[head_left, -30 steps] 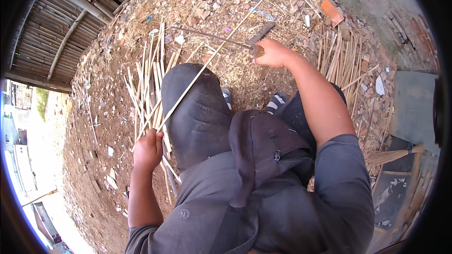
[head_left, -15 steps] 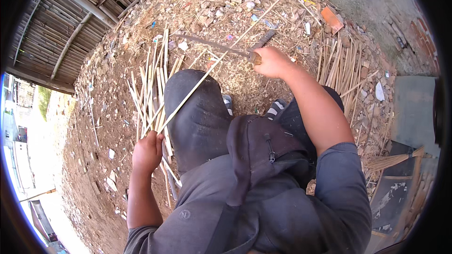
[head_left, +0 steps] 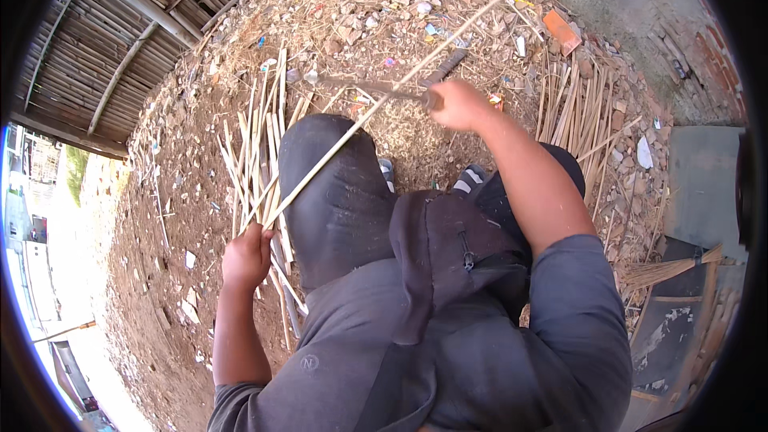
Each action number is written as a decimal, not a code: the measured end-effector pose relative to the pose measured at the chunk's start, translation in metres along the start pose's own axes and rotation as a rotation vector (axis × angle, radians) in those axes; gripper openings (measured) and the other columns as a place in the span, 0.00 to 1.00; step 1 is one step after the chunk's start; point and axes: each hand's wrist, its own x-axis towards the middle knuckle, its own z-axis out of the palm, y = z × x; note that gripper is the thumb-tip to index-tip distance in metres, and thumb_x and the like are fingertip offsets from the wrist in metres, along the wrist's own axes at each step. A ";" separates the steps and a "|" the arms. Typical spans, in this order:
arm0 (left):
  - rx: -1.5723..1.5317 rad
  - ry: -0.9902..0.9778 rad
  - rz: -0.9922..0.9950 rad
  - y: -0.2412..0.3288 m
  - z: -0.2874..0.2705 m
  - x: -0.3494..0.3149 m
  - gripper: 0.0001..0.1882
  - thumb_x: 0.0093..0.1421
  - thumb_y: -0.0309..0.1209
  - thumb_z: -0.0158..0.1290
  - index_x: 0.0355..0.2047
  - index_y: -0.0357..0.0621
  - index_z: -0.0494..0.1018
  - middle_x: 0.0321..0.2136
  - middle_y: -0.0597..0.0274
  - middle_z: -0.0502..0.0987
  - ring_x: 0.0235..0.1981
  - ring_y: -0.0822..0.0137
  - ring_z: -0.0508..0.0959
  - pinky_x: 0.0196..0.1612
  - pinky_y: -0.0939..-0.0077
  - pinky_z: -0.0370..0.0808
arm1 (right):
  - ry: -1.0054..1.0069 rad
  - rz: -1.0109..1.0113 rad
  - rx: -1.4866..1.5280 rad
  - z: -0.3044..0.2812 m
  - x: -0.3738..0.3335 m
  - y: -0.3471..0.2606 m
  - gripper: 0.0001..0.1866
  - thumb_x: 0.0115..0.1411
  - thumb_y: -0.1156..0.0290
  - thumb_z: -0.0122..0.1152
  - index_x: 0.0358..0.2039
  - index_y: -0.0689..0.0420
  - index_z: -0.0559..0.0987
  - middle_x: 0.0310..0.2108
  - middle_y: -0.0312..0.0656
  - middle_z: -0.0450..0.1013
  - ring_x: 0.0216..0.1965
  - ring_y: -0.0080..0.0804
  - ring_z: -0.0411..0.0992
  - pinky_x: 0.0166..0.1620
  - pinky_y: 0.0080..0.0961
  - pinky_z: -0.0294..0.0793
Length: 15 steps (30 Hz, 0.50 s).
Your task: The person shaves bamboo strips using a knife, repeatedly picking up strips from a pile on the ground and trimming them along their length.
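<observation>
My left hand [head_left: 247,256] is closed round the lower end of a long pale bamboo strip [head_left: 330,156]. The strip slants up and to the right across my left knee, its far end over the rubble. In my right hand [head_left: 460,106] is a long narrow-bladed knife [head_left: 364,86], gripped by its handle. Its blade points left and crosses the strip beyond my knee; motion blurs it, so I cannot tell whether the two touch. Beside my left leg lies a loose pile of similar strips [head_left: 254,144], partly under the held one.
A dark ridged bar [head_left: 448,66] lies just beyond my right hand. More split strips [head_left: 578,108] are heaped at the right, near an orange brick piece [head_left: 562,32]. A slatted bamboo structure [head_left: 104,48] stands at the upper left, and a straw broom [head_left: 672,270] at the right.
The bamboo strip has shifted slightly, its far end now further to the upper right. The knife blade has tilted a little and is more blurred. Both hands keep their grip.
</observation>
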 end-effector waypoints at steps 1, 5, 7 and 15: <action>0.000 0.025 0.019 -0.001 0.001 -0.003 0.17 0.70 0.43 0.45 0.30 0.44 0.67 0.19 0.43 0.75 0.23 0.37 0.77 0.26 0.43 0.72 | 0.012 0.089 0.041 0.005 0.006 0.021 0.12 0.51 0.68 0.63 0.36 0.58 0.80 0.33 0.51 0.79 0.38 0.47 0.78 0.43 0.41 0.77; 0.006 0.059 0.030 -0.004 -0.003 0.010 0.17 0.70 0.44 0.45 0.30 0.44 0.67 0.18 0.43 0.75 0.24 0.37 0.77 0.26 0.43 0.72 | 0.040 0.129 -0.014 -0.020 0.014 0.025 0.12 0.52 0.68 0.62 0.37 0.56 0.80 0.33 0.50 0.79 0.38 0.47 0.78 0.43 0.42 0.77; 0.023 0.048 0.036 -0.006 -0.003 0.006 0.17 0.69 0.44 0.45 0.30 0.44 0.67 0.19 0.43 0.75 0.23 0.37 0.77 0.25 0.43 0.72 | 0.065 0.071 -0.059 -0.018 0.005 0.005 0.12 0.51 0.67 0.62 0.36 0.55 0.80 0.31 0.50 0.78 0.36 0.47 0.78 0.40 0.43 0.76; 0.039 0.119 0.022 -0.025 0.016 -0.003 0.17 0.69 0.44 0.46 0.30 0.45 0.67 0.18 0.46 0.75 0.21 0.40 0.77 0.23 0.47 0.72 | 0.123 0.194 0.061 -0.015 0.019 0.050 0.18 0.52 0.65 0.61 0.43 0.57 0.81 0.37 0.50 0.80 0.40 0.48 0.79 0.46 0.40 0.76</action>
